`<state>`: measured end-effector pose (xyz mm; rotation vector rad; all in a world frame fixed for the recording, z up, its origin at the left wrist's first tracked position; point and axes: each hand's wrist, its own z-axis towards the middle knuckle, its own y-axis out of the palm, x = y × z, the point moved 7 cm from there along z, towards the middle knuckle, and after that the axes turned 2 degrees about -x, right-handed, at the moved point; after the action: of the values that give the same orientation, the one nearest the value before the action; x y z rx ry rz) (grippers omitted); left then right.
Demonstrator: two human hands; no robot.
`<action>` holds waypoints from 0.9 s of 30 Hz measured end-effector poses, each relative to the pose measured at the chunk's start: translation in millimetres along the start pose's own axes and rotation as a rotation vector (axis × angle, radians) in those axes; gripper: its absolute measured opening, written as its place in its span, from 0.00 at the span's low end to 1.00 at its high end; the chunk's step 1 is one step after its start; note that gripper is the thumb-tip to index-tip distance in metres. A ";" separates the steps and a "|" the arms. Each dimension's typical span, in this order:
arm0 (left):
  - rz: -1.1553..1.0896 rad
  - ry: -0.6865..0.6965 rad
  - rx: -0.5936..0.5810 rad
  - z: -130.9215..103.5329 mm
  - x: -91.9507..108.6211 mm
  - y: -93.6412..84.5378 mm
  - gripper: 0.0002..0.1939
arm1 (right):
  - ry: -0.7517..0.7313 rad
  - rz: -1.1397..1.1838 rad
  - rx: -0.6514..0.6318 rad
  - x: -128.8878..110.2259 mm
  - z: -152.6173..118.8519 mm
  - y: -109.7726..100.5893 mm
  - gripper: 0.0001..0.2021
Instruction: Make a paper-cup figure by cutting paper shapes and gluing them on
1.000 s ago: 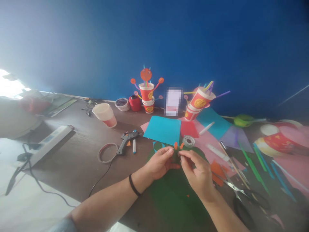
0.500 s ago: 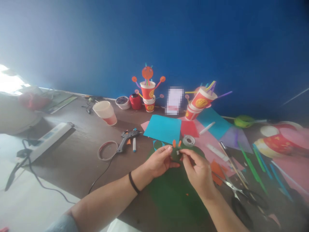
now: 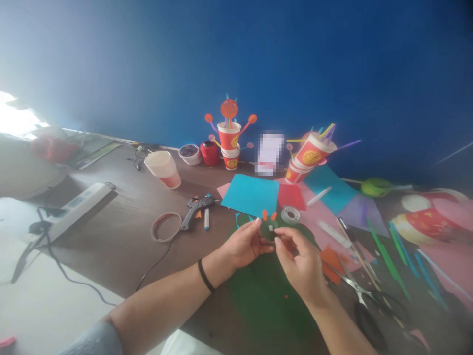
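Observation:
My left hand (image 3: 246,245) holds a small dark green paper disc (image 3: 266,230) between thumb and fingers. Two orange paper ovals (image 3: 269,215) stick up from its top edge, and a small white square (image 3: 271,228) sits on its face. At the disc's right side is my right hand (image 3: 301,259), its thumb and forefinger drawn near each other in a pinch by the white square. What lies between those fingertips is too small to make out. Beneath both hands is a large green sheet (image 3: 269,301). A white tape roll (image 3: 290,215) lies just beyond.
Left are a glue gun (image 3: 197,209), a tape roll (image 3: 166,228), a paper cup (image 3: 162,169) and a power strip (image 3: 83,209). Decorated cup figures (image 3: 229,135) stand by the blue wall. Scissors (image 3: 358,288), green straws (image 3: 386,256) and coloured paper (image 3: 251,193) crowd the right and middle.
My right thumb and forefinger have shifted slightly apart at the disc's edge, and more of the white square shows. My left hand keeps its hold. The view has shifted a little.

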<state>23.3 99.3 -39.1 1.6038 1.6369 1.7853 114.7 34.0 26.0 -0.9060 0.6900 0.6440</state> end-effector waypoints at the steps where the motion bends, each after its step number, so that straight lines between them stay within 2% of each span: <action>1: 0.007 -0.002 0.007 0.2 0.1 0.0 0.19 | -0.027 -0.017 -0.019 -2.5 0.4 1.7 0.08; 8: 0.082 0.014 0.096 -0.7 1.5 -0.9 0.20 | -0.084 -0.089 -0.118 -7.4 1.7 5.9 0.13; 13: 0.179 0.034 0.122 -1.5 1.8 -2.7 0.23 | -0.104 -0.193 -0.189 -4.4 -0.6 11.1 0.10; 19: 0.229 0.036 0.168 -1.5 1.8 -6.0 0.27 | -0.127 -0.224 -0.206 -2.2 -2.1 14.4 0.06; 24: 0.204 0.001 0.180 -0.9 -1.4 -8.9 0.29 | -0.201 -0.290 -0.196 -7.5 -2.4 13.4 0.09; 27: 0.207 -0.016 0.207 -1.2 -2.3 -10.1 0.29 | -0.209 -0.314 -0.209 -9.0 -2.8 14.0 0.06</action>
<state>18.4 100.4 -48.2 1.9365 1.7543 1.7376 98.1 36.3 25.0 -1.0951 0.2874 0.5254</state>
